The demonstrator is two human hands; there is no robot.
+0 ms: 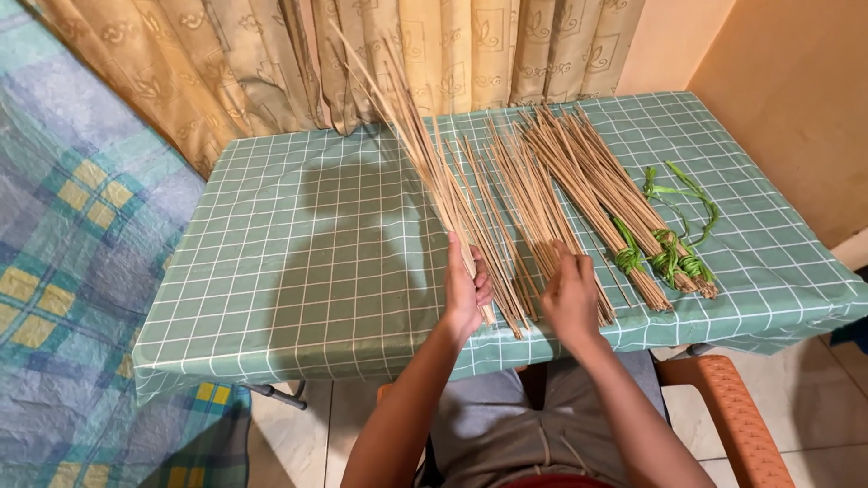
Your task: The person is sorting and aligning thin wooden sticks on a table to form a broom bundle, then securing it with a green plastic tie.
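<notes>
A: The left hand (466, 291) is closed around a fan of thin tan sticks (418, 154), low in the middle of the frame; their tips rise off the worktop (289, 271) toward the curtain (271, 63) at the top.

B: And the right hand (570, 298)?

A: It rests with bent fingers on a loose pile of sticks (533, 203) just beside the first. Whether it pinches any, one cannot tell.

B: What could go wrong here?

A: The held sticks splay widely, so a slack grip would likely let some slide out over the near edge onto the floor (298, 425). The long tips could also catch the curtain. And the loose pile lies touching the held fan at its base, so the sets may mix.

B: How many of each?

A: Two hands, both of one person. Single sticks are too many and too fine to count. Right of centre lie two tied bundles (615, 194), bound with green strips (674, 258), plus one loose green strip (692, 194) at the right. One orange chair (723, 398) shows at the lower right.
</notes>
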